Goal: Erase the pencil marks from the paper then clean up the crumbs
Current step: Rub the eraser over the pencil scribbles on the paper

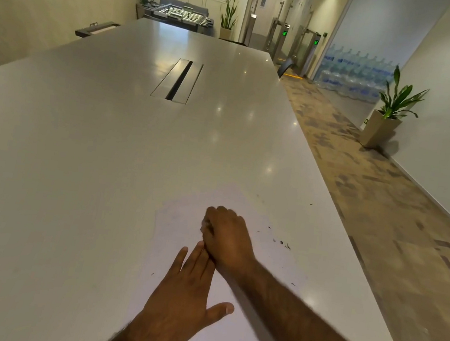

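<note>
Both hands are on the paper (272, 258), which lies flat on the white table (75, 180) at its near right edge. The left hand (186, 293) is spread flat on the sheet's near half, fingers straight, thumb splayed out to the side, pressing it down. The right hand (226, 238) sits just beyond it, nearer the sheet's far edge, fingers curled tight. A pale bit of eraser (205, 226) peeks out at the fingertips, pinched against the page and blurred. The two hands touch: the left fingertips meet the heel of the right hand.

Crumbs (281, 243), dark and scattered, lie on the paper just right of the right hand. A few stray specks sit off the sheet on the table, to its left and past its far right corner. Any pencil marks on the page are too faint to make out.

Well beyond the paper, a cable slot (176, 81) runs down the table's middle. Off to the right of the sheet, on the carpet, stands a potted plant (389, 114).
</note>
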Demonstrator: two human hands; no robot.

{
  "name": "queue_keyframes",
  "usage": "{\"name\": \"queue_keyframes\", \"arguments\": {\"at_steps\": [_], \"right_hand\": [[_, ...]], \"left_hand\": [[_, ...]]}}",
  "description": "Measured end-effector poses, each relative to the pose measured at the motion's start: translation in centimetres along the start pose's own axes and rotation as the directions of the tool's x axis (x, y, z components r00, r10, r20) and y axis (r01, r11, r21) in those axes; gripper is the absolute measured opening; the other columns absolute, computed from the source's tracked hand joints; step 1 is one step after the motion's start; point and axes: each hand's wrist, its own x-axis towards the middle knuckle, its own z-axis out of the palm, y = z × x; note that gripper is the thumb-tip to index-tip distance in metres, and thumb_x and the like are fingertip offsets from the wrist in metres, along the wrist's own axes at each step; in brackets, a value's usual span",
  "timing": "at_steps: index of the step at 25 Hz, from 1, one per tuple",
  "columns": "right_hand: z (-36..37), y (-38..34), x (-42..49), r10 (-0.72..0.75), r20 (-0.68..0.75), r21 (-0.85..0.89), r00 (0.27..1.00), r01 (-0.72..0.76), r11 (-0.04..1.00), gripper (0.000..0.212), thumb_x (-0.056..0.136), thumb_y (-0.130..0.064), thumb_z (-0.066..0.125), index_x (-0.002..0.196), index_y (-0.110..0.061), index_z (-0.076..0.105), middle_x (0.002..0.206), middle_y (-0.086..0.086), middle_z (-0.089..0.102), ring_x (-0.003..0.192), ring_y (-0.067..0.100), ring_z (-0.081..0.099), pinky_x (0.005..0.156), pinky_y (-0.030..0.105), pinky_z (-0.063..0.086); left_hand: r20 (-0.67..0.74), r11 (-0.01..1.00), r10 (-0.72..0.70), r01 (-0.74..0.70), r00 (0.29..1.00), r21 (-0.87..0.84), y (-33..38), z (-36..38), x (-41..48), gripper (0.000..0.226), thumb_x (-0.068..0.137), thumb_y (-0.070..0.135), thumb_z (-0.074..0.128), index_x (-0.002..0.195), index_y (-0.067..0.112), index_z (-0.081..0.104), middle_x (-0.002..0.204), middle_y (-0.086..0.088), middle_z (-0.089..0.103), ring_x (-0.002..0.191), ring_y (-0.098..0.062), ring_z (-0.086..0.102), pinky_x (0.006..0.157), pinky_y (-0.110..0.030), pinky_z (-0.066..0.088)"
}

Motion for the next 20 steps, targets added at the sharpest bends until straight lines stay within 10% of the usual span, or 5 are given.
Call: {"name": "queue_keyframes", "arguments": {"at_steps": [6,10,13,15,20], "right_hand": [[-2.1,6.2,1.6,0.305,-0.165,-0.018,0.938,-0.312,0.950,0.008,0.095,-0.022,0.052,0.087,-0.021,0.055,0.084,-0.002,0.063,0.078,0.021,0.060,0.072,0.037,0.047],[-1.1,2.5,-3.3,0.094,-0.084,-0.084,0.992,-0.101,0.991,0.014,0.096,-0.021,0.050,0.083,-0.025,0.054,0.077,-0.007,0.057,0.071,0.015,0.053,0.071,0.037,0.046],[-2.7,7.8,-1.9,0.305,-0.130,-0.102,0.943,-0.319,0.942,0.008,0.096,-0.021,0.052,0.089,-0.022,0.056,0.083,-0.004,0.062,0.078,0.021,0.059,0.075,0.038,0.044],[-3.9,9.9,-1.2,0.435,-0.129,-0.054,0.891,-0.445,0.894,0.008,0.094,-0.021,0.054,0.086,-0.022,0.054,0.083,-0.004,0.060,0.081,0.022,0.058,0.076,0.038,0.039],[-2.3,4.9,-5.9,0.205,-0.137,-0.042,0.969,-0.213,0.976,0.022,0.093,-0.018,0.055,0.075,-0.028,0.049,0.071,-0.012,0.054,0.068,0.011,0.053,0.071,0.035,0.041]], "left_hand": [[0.046,1.000,-0.005,0.006,0.999,-0.014,0.2,-0.3,-0.1,0.106,0.077,0.090,-0.006,0.153,0.020,-0.030,0.157,0.003,-0.042,0.149,-0.018,-0.033,0.125,-0.045,-0.014],[-0.055,1.000,-0.009,0.008,0.998,-0.024,-0.3,0.0,0.1,0.100,0.094,0.084,0.022,0.158,0.007,0.032,0.166,-0.011,0.013,0.152,-0.026,0.028,0.118,-0.042,0.015],[-0.112,0.998,0.031,-0.024,0.993,0.063,-0.5,0.8,0.4,0.099,0.095,0.083,0.020,0.162,0.010,0.009,0.169,-0.007,-0.007,0.156,-0.025,0.005,0.118,-0.043,0.006],[-0.047,0.999,0.036,-0.035,0.998,0.034,-0.8,1.5,0.0,0.097,0.096,0.081,0.026,0.154,0.004,0.040,0.164,-0.012,0.029,0.148,-0.026,0.036,0.111,-0.043,0.021],[-0.024,0.999,0.022,-0.021,0.999,0.035,-0.7,2.3,0.2,0.094,0.096,0.080,0.031,0.147,0.005,0.051,0.157,-0.012,0.043,0.142,-0.025,0.046,0.108,-0.044,0.025]]}}
